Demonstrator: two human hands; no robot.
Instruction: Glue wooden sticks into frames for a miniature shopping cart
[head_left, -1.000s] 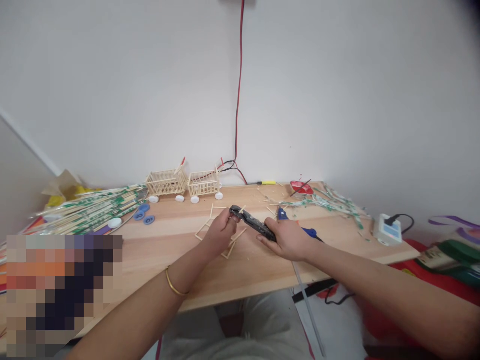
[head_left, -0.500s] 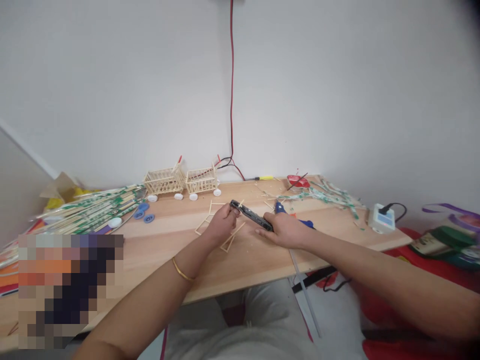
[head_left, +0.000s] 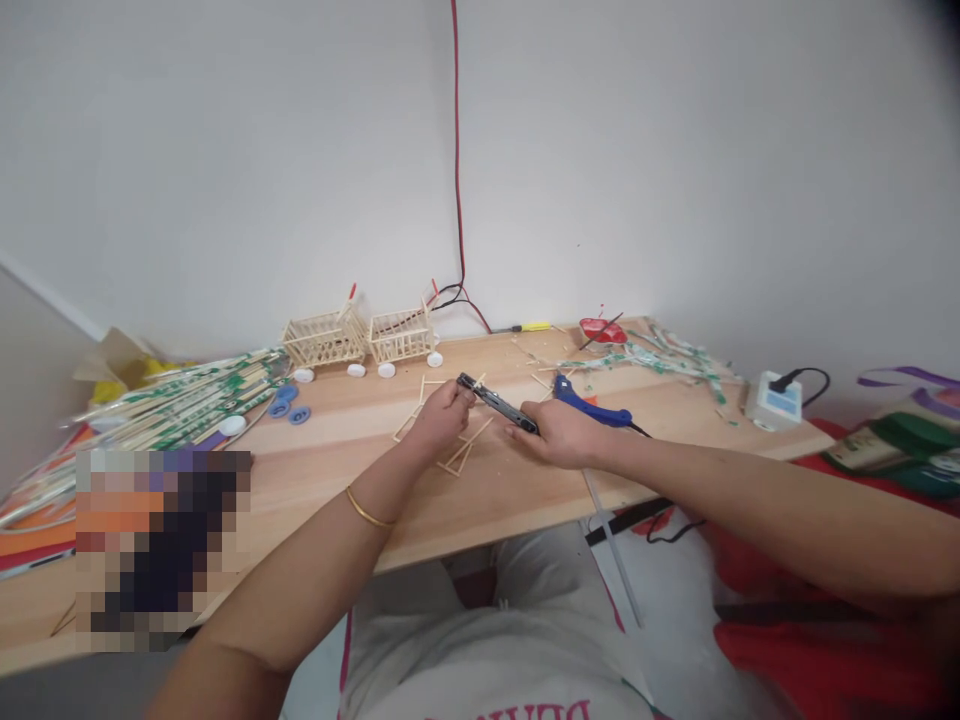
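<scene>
My right hand point(head_left: 559, 430) is closed around the handles of a dark metal tool that looks like pliers point(head_left: 504, 405), pointing to the upper left. By the jaws, my left hand point(head_left: 444, 415) is closed, fingertips pinched on what appears to be a thin wooden stick point(head_left: 481, 380); its pale end shows past the jaws, and the rest is hidden by the fingers. Small open frames of glued sticks lie on the table around my left hand, one of them a narrow frame point(head_left: 454, 468) just below it. A blue glue gun point(head_left: 592, 408) rests behind my right hand.
Two little stick carts point(head_left: 324, 342) with white wheels stand near the wall. Left are bundled skewers point(head_left: 187, 395) and blue bottle caps point(head_left: 283, 408). Back right hold a red piece point(head_left: 602, 331) and green-white wrapper scraps point(head_left: 675, 355). A white power box point(head_left: 774, 402) sits at the right edge.
The view has tilted down a little, so the table sits higher in the picture. Both hands keep their hold with the tool in nearly the same pose. More of the glue gun shows.
</scene>
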